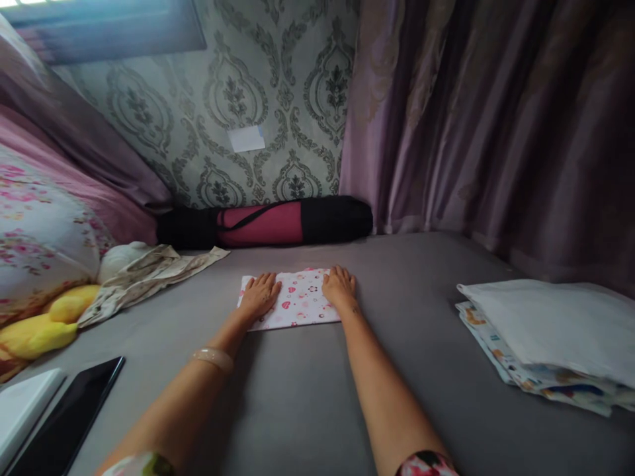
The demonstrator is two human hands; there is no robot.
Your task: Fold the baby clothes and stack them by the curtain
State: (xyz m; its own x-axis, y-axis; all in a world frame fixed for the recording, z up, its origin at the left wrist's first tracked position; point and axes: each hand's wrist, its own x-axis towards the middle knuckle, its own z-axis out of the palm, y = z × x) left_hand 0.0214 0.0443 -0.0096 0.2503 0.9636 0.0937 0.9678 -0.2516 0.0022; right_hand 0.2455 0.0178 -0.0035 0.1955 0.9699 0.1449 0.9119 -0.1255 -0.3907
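A folded white cloth point(301, 301) with pink and red prints lies flat on the grey bed sheet point(297, 383), in the middle of the view. My left hand point(260, 294) rests palm down on its left part, fingers stretched forward over the fabric. On the cloth's right edge lies my right hand point(339, 286), also palm down, with its fingers pointing away from me. Neither hand grips anything. A pale bangle circles my left wrist.
Folded white and printed cloths point(550, 330) are stacked at the right. A dark tablet point(74, 416), yellow plush toy point(44, 330) and crumpled beige cloth point(149, 274) lie left. A black and maroon roll bag point(268, 223) lies along the wall, beside purple curtains point(471, 119).
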